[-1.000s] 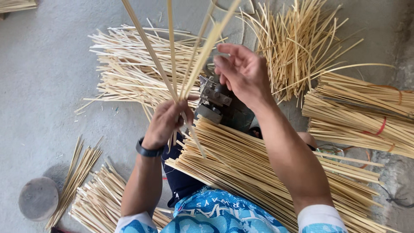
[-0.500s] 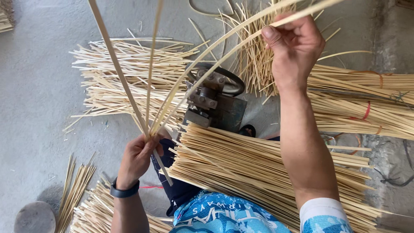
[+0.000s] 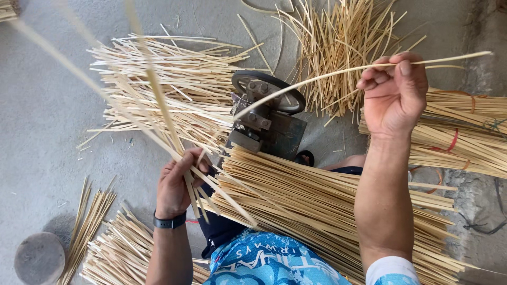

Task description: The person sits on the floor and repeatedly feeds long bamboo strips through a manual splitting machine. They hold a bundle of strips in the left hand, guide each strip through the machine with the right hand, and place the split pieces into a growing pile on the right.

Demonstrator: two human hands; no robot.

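The left hand (image 3: pixel 177 182) is closed around the lower ends of several thin bamboo strips (image 3: pixel 158 113), which fan up and away from it, blurred toward their far tips. The right hand (image 3: pixel 395 95), raised well apart from the left, pinches 1 long bent strip (image 3: pixel 317 79) between thumb and fingers; that strip arcs down from the hand to a small dark metal machine (image 3: pixel 266 119) with a wheel, standing between the 2 hands. Just below the machine, a thick sheaf of strips (image 3: pixel 317 206) lies across the person's lap, touching the left hand's side and passing under the right forearm. Beyond the left hand a loose heap of strips (image 3: pixel 169 84) covers the floor (image 3: pixel 42 105); bare concrete opens left of it. Beyond the right hand lie tied bundles (image 3: pixel 465 137) with red bands. Below the left hand sits a round grey lid (image 3: pixel 39 258) beside more strips.
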